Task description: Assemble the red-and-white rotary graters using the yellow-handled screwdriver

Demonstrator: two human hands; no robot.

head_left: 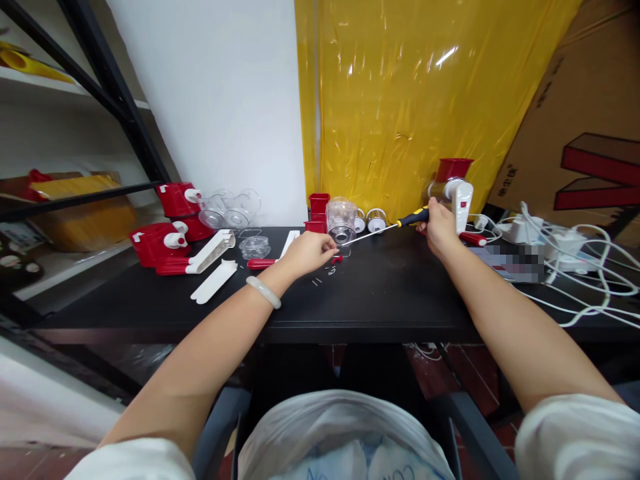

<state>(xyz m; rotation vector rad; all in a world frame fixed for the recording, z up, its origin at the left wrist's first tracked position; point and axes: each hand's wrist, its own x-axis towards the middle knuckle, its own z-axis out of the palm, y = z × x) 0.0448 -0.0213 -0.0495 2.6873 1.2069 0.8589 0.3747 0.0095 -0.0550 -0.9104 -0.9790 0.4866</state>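
My right hand (pixel 440 229) is closed around the black and yellow handle of a screwdriver (pixel 395 225), whose long shaft points left toward my other hand. My left hand (pixel 306 253) rests on the black table (pixel 380 300) with its fingers pinched together near the shaft's tip; whatever sits between them is too small to make out. Small screws (pixel 325 273) lie scattered on the table just below that hand. A clear plastic cup part (pixel 342 222) stands right behind the tip, and a red and white appliance (pixel 453 190) stands behind my right hand.
Red and white appliance parts (pixel 170 240), white plastic pieces (pixel 214 281) and clear lids (pixel 230 209) lie on the table's left. White cables and a power strip (pixel 560 250) cover the right end. A black metal shelf (pixel 115 100) stands at left, a cardboard box (pixel 590 133) at right.
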